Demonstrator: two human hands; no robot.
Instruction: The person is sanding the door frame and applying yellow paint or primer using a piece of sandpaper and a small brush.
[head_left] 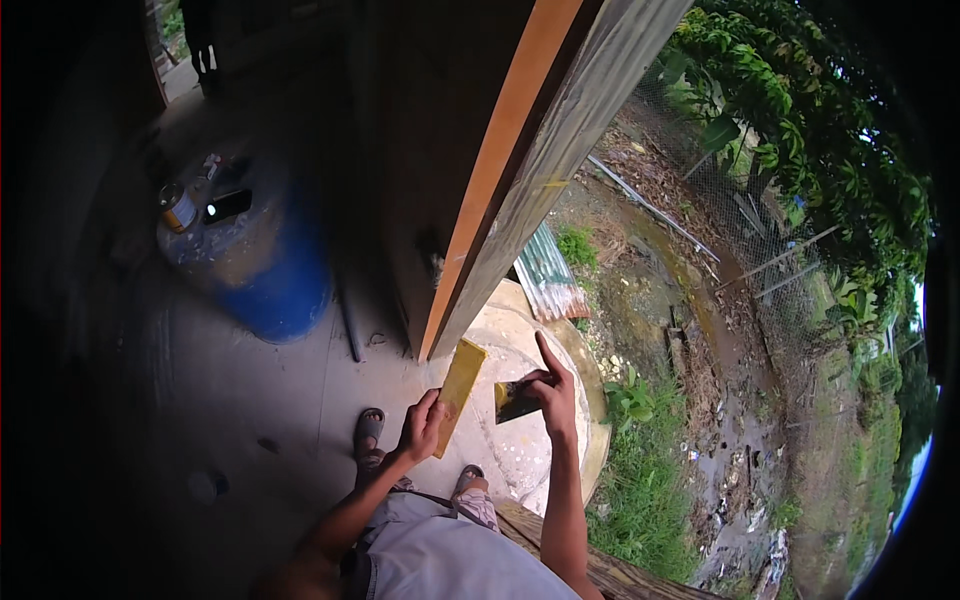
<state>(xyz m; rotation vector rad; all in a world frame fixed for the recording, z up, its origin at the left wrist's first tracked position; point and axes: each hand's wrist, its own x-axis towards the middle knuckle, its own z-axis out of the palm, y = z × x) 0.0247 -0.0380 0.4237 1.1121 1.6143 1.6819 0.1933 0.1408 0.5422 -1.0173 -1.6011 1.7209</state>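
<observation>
The left hand [422, 430] is closed on a flat yellow slab [463, 385]; just to its right, the right hand [555, 392], forefinger outstretched, grips a dark flat blade [515, 403]. A blue barrel [285, 290] stands far left.

Left hand [422, 432], just below centre of the frame, grips a flat yellow board [462, 392], held at a tilt! Just to its right, the right hand [556, 398] points its forefinger upward while other fingers clasp a dark flat tool [512, 403], perhaps a scraper, though shadow blurs its shape! Over at centre left, a blue drum [285, 293] carries a can [180, 210] and a glowing dark device [232, 206]; leafy branches [810, 120] crowd the upper right
</observation>
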